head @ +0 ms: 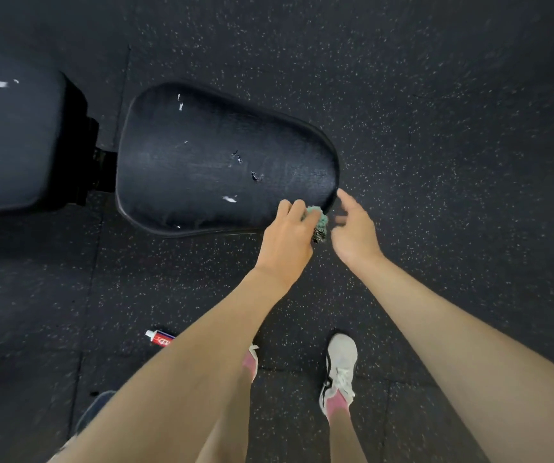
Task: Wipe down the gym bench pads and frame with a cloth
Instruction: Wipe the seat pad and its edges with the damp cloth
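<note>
Left grip bunched around cloth at seat pad's near corner

Left hand [285,235] holds the teal cloth [319,225]; right hand [352,228] open, empty, beside it. Best spread the cloth flat, then wipe the seat pad [222,158] in overlapping strokes toward the back pad [12,135].

A red-and-white tube [159,338] lies on the speckled black rubber floor [436,111], lower left of centre; white sneakers [338,369] below.

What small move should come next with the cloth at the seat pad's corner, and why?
Probably sweep the left hand with the green cloth back across the seat pad: the cloth sits bunched at the pad's near corner, and pale marks show on the surface. The right hand hovers open beside it.
</note>
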`<state>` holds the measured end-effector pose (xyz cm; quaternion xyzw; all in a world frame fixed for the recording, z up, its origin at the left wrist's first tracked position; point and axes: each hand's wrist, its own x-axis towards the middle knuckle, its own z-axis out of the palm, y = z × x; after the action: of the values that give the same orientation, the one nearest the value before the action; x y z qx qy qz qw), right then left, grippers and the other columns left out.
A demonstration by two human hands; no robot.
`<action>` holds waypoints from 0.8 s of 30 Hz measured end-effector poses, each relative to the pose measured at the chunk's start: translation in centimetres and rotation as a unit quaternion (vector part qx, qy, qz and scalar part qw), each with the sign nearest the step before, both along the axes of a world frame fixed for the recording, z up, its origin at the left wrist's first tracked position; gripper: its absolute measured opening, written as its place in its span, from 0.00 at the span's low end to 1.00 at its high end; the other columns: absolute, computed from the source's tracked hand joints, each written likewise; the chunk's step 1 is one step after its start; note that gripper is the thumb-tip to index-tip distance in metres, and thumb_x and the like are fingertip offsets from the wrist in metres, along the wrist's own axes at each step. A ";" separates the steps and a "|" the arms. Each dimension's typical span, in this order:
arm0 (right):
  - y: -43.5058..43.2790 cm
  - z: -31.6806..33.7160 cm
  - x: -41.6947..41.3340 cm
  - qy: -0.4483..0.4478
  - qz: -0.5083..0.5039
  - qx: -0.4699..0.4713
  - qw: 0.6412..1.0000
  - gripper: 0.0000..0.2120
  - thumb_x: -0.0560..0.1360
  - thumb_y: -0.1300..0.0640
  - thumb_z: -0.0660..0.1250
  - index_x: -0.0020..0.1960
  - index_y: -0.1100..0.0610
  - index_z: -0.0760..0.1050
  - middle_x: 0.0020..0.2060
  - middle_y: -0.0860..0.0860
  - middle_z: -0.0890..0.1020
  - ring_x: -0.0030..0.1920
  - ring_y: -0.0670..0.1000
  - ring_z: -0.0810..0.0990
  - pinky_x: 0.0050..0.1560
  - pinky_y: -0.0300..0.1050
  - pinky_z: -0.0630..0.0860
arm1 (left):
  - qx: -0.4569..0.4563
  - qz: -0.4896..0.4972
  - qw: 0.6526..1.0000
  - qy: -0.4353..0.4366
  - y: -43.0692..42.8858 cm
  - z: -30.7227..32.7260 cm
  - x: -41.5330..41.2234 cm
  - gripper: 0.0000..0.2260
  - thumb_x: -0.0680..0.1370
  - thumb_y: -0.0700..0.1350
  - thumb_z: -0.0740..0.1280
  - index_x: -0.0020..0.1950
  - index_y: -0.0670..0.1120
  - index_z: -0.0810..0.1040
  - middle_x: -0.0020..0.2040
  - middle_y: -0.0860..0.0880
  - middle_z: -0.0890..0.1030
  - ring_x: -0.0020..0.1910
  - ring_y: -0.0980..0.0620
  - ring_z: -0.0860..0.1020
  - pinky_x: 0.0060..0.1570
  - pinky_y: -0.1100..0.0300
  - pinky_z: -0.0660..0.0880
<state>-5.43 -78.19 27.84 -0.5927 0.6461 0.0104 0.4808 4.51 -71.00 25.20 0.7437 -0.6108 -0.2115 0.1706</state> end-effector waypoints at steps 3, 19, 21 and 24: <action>0.9 0.3 0.5 0.037 0.126 -0.055 0.990 0.35 0.76 0.73 0.56 0.78 0.52 0.53 0.77 0.49 0.54 0.75 0.51 0.54 0.70 0.45 0.61 | 0.013 0.054 0.997 -0.047 -1.8 0.5 2.7 0.21 0.67 0.28 0.68 0.60 0.38 0.77 0.52 0.39 0.74 0.52 0.38 0.71 0.35 0.55 0.73; 0.8 0.5 0.6 0.019 0.127 -0.035 0.991 0.32 0.77 0.71 0.57 0.78 0.56 0.54 0.78 0.47 0.52 0.76 0.49 0.56 0.71 0.40 0.57 | 0.001 0.317 0.948 -0.028 -2.8 0.7 8.8 0.21 0.73 0.29 0.61 0.64 0.41 0.77 0.56 0.41 0.74 0.55 0.41 0.68 0.48 0.57 0.64; 0.7 0.5 0.6 0.014 0.121 -0.033 0.992 0.32 0.77 0.71 0.57 0.78 0.56 0.55 0.78 0.47 0.53 0.76 0.49 0.57 0.73 0.41 0.58 | -0.016 0.246 0.969 -0.018 -1.5 0.5 5.4 0.21 0.68 0.26 0.63 0.59 0.38 0.79 0.51 0.40 0.76 0.50 0.40 0.69 0.46 0.54 0.69; 0.7 0.5 0.6 0.018 0.129 -0.039 0.991 0.31 0.77 0.71 0.58 0.78 0.57 0.56 0.78 0.49 0.53 0.76 0.49 0.57 0.72 0.40 0.56 | -0.003 0.157 0.987 0.020 0.3 -0.1 0.1 0.21 0.64 0.24 0.67 0.55 0.38 0.81 0.45 0.41 0.76 0.47 0.41 0.70 0.38 0.54 0.71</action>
<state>-4.78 -77.49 28.33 -0.6891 0.5726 0.0574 0.4403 4.63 -70.69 25.14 0.8256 -0.4834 -0.1951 0.2160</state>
